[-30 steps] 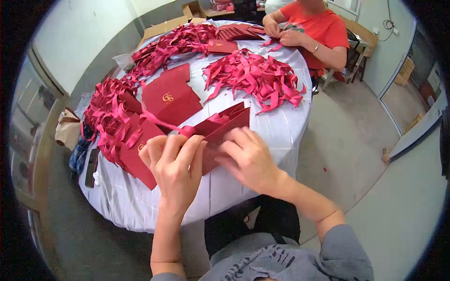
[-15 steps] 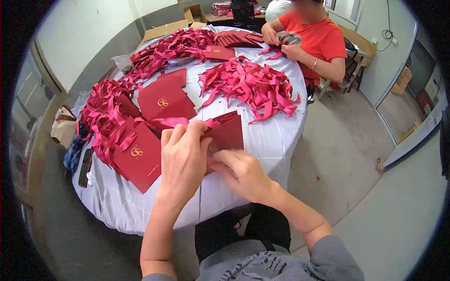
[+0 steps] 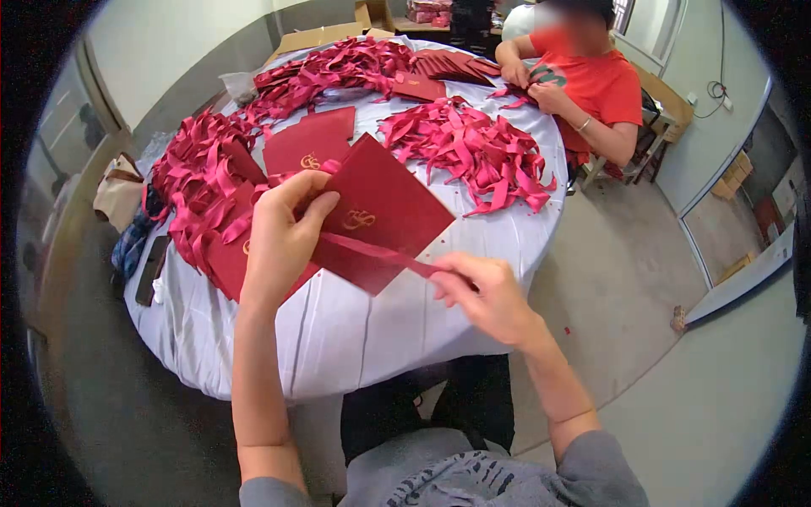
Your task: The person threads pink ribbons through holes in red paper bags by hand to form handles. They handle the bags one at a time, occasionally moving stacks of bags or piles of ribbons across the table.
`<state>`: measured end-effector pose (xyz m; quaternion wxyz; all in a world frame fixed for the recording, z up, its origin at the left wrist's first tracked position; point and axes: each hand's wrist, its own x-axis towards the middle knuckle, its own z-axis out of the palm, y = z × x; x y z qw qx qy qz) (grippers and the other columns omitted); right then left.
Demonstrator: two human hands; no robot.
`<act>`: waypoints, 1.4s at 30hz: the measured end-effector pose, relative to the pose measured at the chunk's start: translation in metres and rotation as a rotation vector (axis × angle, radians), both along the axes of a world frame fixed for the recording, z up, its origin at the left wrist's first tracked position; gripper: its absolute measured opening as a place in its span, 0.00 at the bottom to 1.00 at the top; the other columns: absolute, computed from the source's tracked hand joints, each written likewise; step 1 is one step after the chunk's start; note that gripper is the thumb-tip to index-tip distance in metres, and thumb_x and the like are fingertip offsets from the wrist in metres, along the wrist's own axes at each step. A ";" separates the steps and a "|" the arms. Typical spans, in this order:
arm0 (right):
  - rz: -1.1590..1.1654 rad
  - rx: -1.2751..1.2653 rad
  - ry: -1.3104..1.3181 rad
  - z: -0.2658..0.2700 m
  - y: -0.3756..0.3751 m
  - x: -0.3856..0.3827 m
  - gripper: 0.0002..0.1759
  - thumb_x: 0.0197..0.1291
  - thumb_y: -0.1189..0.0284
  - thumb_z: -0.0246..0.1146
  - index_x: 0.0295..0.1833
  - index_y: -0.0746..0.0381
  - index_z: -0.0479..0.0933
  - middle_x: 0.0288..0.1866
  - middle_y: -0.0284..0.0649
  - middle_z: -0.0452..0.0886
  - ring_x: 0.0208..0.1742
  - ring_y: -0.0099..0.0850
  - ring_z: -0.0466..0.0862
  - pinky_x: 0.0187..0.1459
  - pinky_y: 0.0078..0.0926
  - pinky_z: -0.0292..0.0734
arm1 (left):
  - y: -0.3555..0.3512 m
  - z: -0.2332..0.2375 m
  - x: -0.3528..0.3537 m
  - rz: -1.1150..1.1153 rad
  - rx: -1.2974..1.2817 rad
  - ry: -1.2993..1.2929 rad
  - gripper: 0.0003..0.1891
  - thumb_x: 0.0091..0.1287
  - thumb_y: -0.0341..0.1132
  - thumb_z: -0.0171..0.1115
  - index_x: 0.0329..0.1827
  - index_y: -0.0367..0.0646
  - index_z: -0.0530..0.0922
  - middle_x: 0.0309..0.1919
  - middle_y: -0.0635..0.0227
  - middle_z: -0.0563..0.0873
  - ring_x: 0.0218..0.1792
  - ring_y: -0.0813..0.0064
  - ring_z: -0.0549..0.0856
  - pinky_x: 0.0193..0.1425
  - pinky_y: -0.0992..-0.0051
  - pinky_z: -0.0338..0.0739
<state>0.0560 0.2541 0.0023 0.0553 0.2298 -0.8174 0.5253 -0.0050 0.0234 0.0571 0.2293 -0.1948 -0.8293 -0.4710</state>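
My left hand (image 3: 283, 237) grips a dark red card (image 3: 380, 211) with a gold emblem by its left corner and holds it up above the table edge, tilted like a diamond. My right hand (image 3: 481, 291) pinches the end of a red ribbon (image 3: 372, 250) that runs across the card's lower face back to my left hand. More red cards (image 3: 308, 144) lie flat on the white tablecloth (image 3: 355, 329) just behind.
Heaps of red ribbon (image 3: 469, 148) cover the table's middle, left side (image 3: 198, 173) and far side. A person in an orange shirt (image 3: 596, 84) works at the far right with a stack of cards (image 3: 448, 63). A phone (image 3: 152, 269) lies at the left edge. Cardboard boxes stand behind.
The card has come up from lying near the table to upright in my left hand, face towards me. My right hand has drawn the ribbon out to the right.
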 end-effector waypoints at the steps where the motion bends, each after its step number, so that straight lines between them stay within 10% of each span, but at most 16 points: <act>1: -0.023 -0.034 0.058 0.001 0.003 0.001 0.07 0.60 0.80 0.59 0.44 0.68 0.77 0.29 0.40 0.81 0.27 0.26 0.81 0.30 0.22 0.76 | -0.003 0.000 0.001 -0.057 0.043 -0.134 0.07 0.61 0.25 0.60 0.41 0.33 0.78 0.26 0.66 0.80 0.30 0.79 0.77 0.37 0.78 0.70; 12: -0.283 -0.325 0.084 0.029 0.017 0.027 0.08 0.57 0.85 0.61 0.43 0.69 0.76 0.35 0.39 0.82 0.32 0.22 0.82 0.34 0.18 0.78 | -0.002 -0.017 -0.006 -0.322 0.386 -0.408 0.12 0.65 0.25 0.59 0.50 0.33 0.75 0.41 0.73 0.82 0.43 0.85 0.79 0.50 0.83 0.73; 21: 0.285 -0.903 0.120 0.046 -0.007 0.018 0.11 0.60 0.71 0.62 0.43 0.66 0.70 0.46 0.57 0.78 0.52 0.44 0.80 0.58 0.43 0.72 | 0.008 -0.019 0.002 -0.486 0.447 -0.538 0.13 0.65 0.25 0.59 0.51 0.34 0.75 0.42 0.67 0.84 0.43 0.83 0.82 0.51 0.83 0.75; 24: 0.415 -0.989 -0.101 0.044 -0.010 0.020 0.07 0.64 0.76 0.56 0.44 0.67 0.69 0.29 0.48 0.79 0.32 0.41 0.83 0.50 0.46 0.77 | 0.011 -0.021 0.004 -0.518 0.468 -0.560 0.14 0.64 0.25 0.60 0.52 0.34 0.75 0.42 0.67 0.84 0.43 0.83 0.82 0.52 0.82 0.75; 28: 0.031 -0.723 -0.215 0.049 -0.019 0.022 0.07 0.66 0.76 0.57 0.46 0.70 0.72 0.25 0.38 0.78 0.22 0.21 0.78 0.23 0.14 0.73 | 0.014 -0.019 0.009 -0.586 0.505 -0.620 0.14 0.64 0.25 0.60 0.53 0.35 0.75 0.43 0.67 0.85 0.43 0.83 0.82 0.51 0.81 0.76; 42: -0.278 -0.217 -0.067 0.040 -0.028 0.011 0.05 0.60 0.78 0.60 0.32 0.67 0.74 0.19 0.32 0.75 0.22 0.14 0.72 0.23 0.16 0.66 | 0.024 -0.015 0.021 -0.624 0.509 -0.695 0.13 0.63 0.25 0.61 0.51 0.35 0.78 0.43 0.69 0.85 0.42 0.83 0.82 0.50 0.80 0.77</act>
